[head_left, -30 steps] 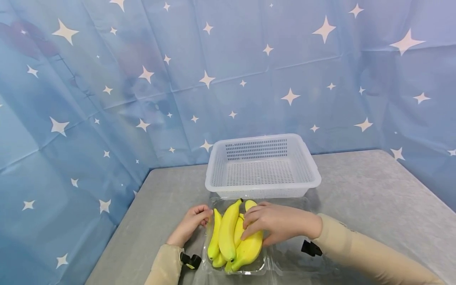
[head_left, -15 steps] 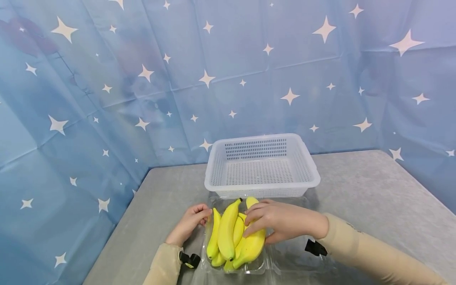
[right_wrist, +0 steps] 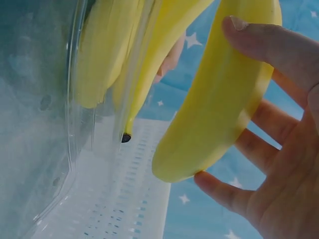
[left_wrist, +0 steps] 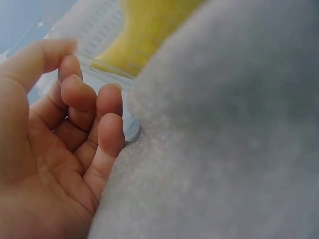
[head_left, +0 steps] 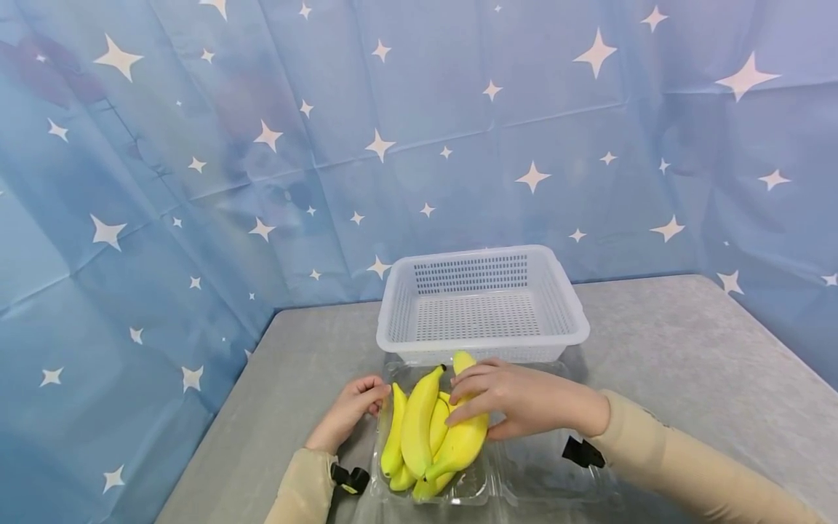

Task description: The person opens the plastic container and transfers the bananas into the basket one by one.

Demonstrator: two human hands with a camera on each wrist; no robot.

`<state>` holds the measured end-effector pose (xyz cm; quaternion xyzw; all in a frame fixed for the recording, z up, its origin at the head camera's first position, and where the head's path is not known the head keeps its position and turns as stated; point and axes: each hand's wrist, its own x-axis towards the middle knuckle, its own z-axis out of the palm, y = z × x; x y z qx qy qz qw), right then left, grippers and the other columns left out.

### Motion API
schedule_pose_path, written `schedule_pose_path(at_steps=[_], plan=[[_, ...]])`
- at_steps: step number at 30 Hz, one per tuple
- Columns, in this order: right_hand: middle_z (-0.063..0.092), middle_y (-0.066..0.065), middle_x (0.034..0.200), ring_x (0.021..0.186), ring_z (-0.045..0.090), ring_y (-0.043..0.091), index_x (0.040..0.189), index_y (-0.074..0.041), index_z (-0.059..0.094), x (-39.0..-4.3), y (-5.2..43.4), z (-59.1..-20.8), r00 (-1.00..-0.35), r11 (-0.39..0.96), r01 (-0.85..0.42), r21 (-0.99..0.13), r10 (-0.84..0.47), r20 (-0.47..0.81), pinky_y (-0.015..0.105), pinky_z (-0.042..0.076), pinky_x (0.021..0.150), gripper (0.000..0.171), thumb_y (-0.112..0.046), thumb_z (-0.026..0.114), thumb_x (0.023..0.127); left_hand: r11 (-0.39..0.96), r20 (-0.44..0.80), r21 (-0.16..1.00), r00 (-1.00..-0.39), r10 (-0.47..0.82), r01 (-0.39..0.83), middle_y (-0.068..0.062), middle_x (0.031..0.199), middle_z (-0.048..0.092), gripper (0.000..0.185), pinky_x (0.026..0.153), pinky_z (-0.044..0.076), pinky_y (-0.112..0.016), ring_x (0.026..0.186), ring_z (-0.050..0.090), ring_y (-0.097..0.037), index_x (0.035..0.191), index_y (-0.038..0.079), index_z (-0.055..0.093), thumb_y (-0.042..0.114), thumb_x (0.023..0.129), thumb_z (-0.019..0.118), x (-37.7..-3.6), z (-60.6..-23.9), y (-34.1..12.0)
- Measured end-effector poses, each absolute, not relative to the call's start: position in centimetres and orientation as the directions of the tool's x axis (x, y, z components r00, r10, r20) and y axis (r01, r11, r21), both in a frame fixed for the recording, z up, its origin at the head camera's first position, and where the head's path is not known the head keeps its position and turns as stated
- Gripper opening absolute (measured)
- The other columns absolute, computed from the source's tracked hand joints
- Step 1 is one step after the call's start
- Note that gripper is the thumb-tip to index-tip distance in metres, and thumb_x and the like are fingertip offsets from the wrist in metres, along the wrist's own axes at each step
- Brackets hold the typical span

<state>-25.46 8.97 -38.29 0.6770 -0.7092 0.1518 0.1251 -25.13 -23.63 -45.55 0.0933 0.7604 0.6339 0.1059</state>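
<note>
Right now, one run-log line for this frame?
right hand: grips banana bunch, partly raised | left hand: fingers at clear tray edge | white basket: empty, behind tray

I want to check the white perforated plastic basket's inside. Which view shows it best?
The head view: the whole white perforated plastic basket shows, open side up. The right wrist view catches only a slice of its wall; the left wrist view shows a blurred corner.

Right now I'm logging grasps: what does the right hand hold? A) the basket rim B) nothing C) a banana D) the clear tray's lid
C: the right hand has fingers and thumb curled round a banana, above the clear tray.
</note>
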Motion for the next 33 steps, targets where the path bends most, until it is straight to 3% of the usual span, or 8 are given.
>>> schedule_pose_path(at_steps=[8, 14, 33], plan=[[0.059, -0.004, 0.125, 0.121, 0.052, 0.023, 0.128, -0.025, 0.061, -25.4, 8.9, -37.9, -0.06, 0.045, -0.998, -0.046, -0.92, 0.388, 0.045, 0.042, 0.098, 0.059, -0.022, 0.085, 0.074, 0.191, -0.055, 0.982, -0.961, 0.272, -0.002, -0.004, 0.065, 0.045, 0.027, 0.062, 0.046, -0.03, 0.059, 0.046, -0.018, 0.079, -0.006, 0.051, 0.012, 0.097, 0.058, -25.8, -46.9, -24.1], [0.059, -0.004, 0.124, 0.121, 0.052, 0.019, 0.129, -0.025, 0.061, -25.2, 9.0, -37.6, -0.046, 0.039, -0.999, -0.026, -0.917, 0.397, 0.044, 0.043, 0.097, 0.058, -0.023, 0.085, 0.075, 0.171, -0.053, 0.985, -0.967, 0.248, -0.01, -0.003, 0.066, 0.046, 0.022, 0.059, 0.044, -0.027, 0.058, 0.046, -0.015, 0.078, 0.004, 0.055, 0.013, 0.097, 0.059, -26.6, -48.5, -24.4], [0.058, -0.002, 0.126, 0.12, 0.052, 0.019, 0.13, -0.025, 0.059, -24.9, 9.0, -36.9, -0.037, 0.037, -0.999, -0.009, -0.908, 0.417, 0.045, 0.043, 0.097, 0.058, -0.024, 0.083, 0.077, 0.173, -0.03, 0.985, -0.964, 0.266, 0.017, -0.002, 0.067, 0.047, 0.022, 0.059, 0.045, -0.027, 0.058, 0.046, -0.014, 0.078, 0.006, 0.056, 0.016, 0.097, 0.06, -26.3, -48.0, -24.2]])
